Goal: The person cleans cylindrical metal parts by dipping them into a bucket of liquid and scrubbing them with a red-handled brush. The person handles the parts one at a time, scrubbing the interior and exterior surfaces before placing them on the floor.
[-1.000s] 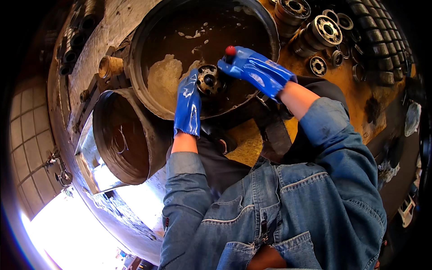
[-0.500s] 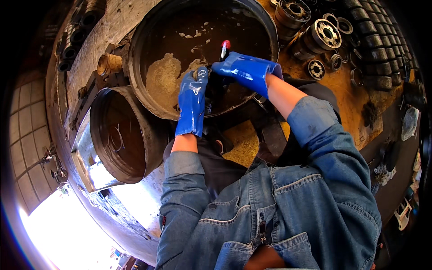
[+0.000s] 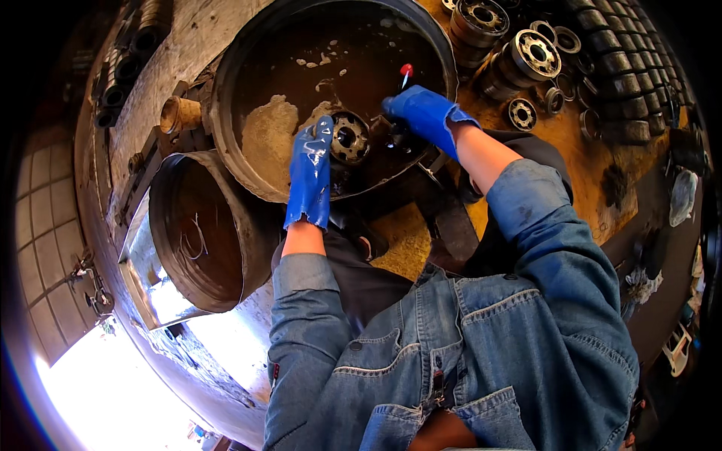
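Both my hands wear wet blue rubber gloves and work over a wide round metal basin (image 3: 220,113) of dark brown liquid. My left hand (image 3: 309,161) is closed on the side of a round, dark, wet metal part (image 3: 350,138), which has a central hole and a ring of notches facing up. To the right of this part, and apart from it, my right hand (image 3: 427,113) is closed around a tool with a red-tipped handle (image 3: 407,70). The handle sticks up above the fist, while the tool's lower end is too dark to make out.
Pale foam (image 3: 268,131) floats on the liquid. A second drum (image 3: 252,225) holding a bent wire stands at the lower left. Similar round metal parts (image 3: 537,54) and loose rings lie on the bench at the right, beside rows of dark cylinders (image 3: 630,98).
My right hand has moved right with the tool, away from my left hand. The metal part's notched face, hidden before, now shows. My left hand has shifted slightly left.
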### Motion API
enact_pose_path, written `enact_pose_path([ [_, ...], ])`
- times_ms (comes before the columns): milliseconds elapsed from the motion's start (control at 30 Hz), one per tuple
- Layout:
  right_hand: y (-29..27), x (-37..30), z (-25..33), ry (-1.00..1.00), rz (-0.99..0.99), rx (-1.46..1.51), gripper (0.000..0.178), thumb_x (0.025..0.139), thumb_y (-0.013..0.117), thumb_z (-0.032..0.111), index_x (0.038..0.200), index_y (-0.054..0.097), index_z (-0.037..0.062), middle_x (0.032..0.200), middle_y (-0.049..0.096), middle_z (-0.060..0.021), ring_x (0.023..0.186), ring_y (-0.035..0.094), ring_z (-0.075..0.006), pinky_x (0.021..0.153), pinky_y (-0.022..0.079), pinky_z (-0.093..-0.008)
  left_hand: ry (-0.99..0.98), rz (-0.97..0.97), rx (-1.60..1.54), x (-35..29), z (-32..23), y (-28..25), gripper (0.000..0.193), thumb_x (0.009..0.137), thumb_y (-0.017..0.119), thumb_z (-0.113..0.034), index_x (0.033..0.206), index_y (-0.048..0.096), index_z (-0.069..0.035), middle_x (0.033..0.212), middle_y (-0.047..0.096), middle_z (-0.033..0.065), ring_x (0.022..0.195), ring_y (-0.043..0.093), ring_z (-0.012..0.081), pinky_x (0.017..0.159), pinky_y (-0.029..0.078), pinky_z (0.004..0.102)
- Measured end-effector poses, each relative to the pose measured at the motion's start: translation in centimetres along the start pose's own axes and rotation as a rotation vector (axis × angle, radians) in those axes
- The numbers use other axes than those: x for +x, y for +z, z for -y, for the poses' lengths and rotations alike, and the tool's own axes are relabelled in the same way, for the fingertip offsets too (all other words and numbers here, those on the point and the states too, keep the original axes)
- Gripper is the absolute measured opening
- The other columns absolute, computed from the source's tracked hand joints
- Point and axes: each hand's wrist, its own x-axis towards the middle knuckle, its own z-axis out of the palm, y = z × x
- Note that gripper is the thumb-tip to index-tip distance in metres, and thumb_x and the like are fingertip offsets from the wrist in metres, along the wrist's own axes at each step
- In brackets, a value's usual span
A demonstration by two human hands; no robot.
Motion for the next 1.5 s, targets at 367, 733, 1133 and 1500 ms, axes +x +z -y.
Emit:
enact_pose_path([
  [367,4.4,3.4,-2.0,-0.335,0.017,-0.022,0.025,0.096,0.069,0.018,0.117,0.072,0.0043,0.106,0.076,-0.0162,0.089,0.073,-0.0256,0.082,0.058,-0.0384,0.029,0.107,-0.039,0.6,0.8,-0.2,0.045,0.109,0.056,-0.029,0.131,0.066,0.008,0.127,0.071,0.0143,0.116,0.064,0.0208,0.103,0.048,0.0327],
  [733,5.1,-1.7,6.0,-0.325,0.08,-0.96,0.03,0.097,0.064,0.045,0.107,0.077,0.0188,0.108,0.077,-0.0068,0.099,0.073,-0.0311,0.084,0.059,-0.0416,-0.072,0.08,-0.129,-0.1,-0.2,-0.3,0.045,0.108,0.059,-0.034,0.125,0.07,0.006,0.113,0.074,0.0093,0.103,0.063,0.0165,0.095,0.05,0.0313],
  [1133,2.3,-0.7,1.4,-0.98,0.09,-1.166,0.031,0.091,0.072,0.021,0.122,0.068,0.0169,0.095,0.075,-0.0073,0.08,0.074,-0.0295,0.07,0.06,-0.0425,-0.076,0.142,-0.223,2.0,2.6,-1.2,0.046,0.109,0.057,-0.034,0.126,0.069,0.007,0.12,0.073,0.0132,0.109,0.066,0.0191,0.1,0.05,0.0316],
  [1500,5.3,-0.7,3.8,-0.411,0.051,-0.938,0.039,0.099,0.062,0.045,0.121,0.075,0.0152,0.114,0.076,-0.0121,0.1,0.076,-0.0297,0.085,0.059,-0.0444,-0.103,0.127,0.13,-0.4,-2.0,-0.2,0.047,0.111,0.053,-0.034,0.132,0.065,0.006,0.123,0.072,0.0156,0.111,0.066,0.0241,0.1,0.05,0.0334],
])
